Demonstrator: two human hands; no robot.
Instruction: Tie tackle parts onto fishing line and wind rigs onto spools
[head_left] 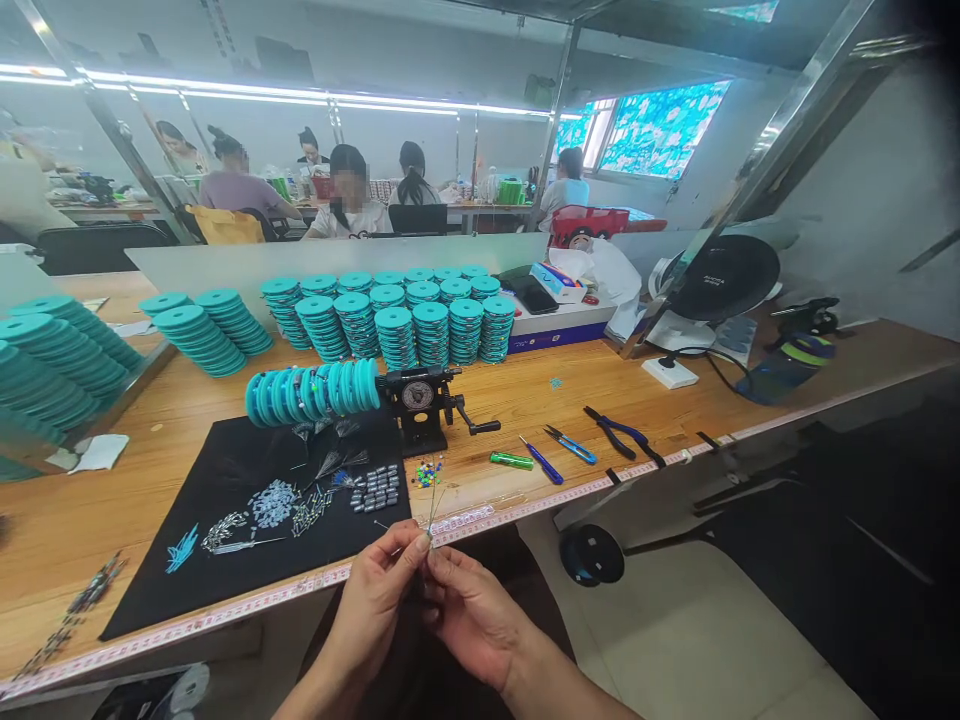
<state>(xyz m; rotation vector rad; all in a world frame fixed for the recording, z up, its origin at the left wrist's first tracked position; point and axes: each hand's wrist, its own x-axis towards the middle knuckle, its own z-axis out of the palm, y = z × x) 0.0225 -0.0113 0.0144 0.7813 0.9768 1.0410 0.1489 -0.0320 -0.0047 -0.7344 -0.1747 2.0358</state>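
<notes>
My left hand [382,580] and my right hand [472,605] meet at the table's front edge. Between thumbs and fingertips both are closed on thin line [433,508], whose loose ends stick up above the fingers. Whatever lies deeper in the grip is hidden. Just beyond the hands is a small heap of coloured beads [427,474]. To their left, a black mat [247,450] carries grey cylindrical weights [375,488], pale blue small pieces [274,504], metal swivel-like parts [225,530], bright blue thin pieces [182,548] and a thin pointed tool [244,546].
Teal foam spools [311,392] sit on a black hand-cranked winder [420,405]. Spool stacks [394,335] stand behind. Rightward lie a green lighter [511,460], a blue screwdriver [544,464], snips [570,445] and pliers [622,432]. A measuring tape [225,612] runs along the edge. People sit beyond a low partition.
</notes>
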